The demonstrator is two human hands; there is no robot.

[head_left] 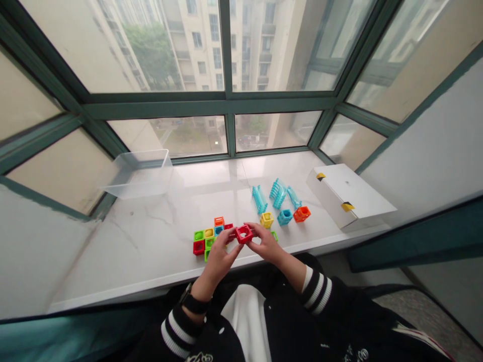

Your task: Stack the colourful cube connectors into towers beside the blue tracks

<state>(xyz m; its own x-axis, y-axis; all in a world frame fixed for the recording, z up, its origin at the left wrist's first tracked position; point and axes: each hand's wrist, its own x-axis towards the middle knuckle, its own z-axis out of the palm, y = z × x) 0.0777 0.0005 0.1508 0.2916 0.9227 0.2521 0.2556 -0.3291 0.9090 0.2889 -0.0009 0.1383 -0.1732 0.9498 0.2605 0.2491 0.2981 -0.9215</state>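
From where I stand, a red block (pixel 244 234) is up between the person's two hands, in front of the chest and near the front edge of the windowsill (pixel 151 251). The left hand (pixel 222 255) has it pinched from one side, the right hand (pixel 266 243) from the other, thumbs on the near side and fingers beyond. The block looks about as wide as it is deep, so I make out no long axis; its round opening faces up, towards the person's head. It sits midway, neither hand clearly nearer.

The relation that matters most, I'd judge, is to the group of coloured blocks (pixel 209 233): it lies to the left of the red block, close against the left hand, which hides part of it. The left hand is much the nearer to that group.

Beyond the right hand stand a yellow block (pixel 266 219), a blue block (pixel 285 217) and an orange block (pixel 302 214), with a green piece (pixel 274 235) half hidden by that hand. Three clear blue pieces (pixel 278 193) lie behind them. Farther out are a white box (pixel 352 193) at the right and a clear plastic bin (pixel 128 191) at the left.
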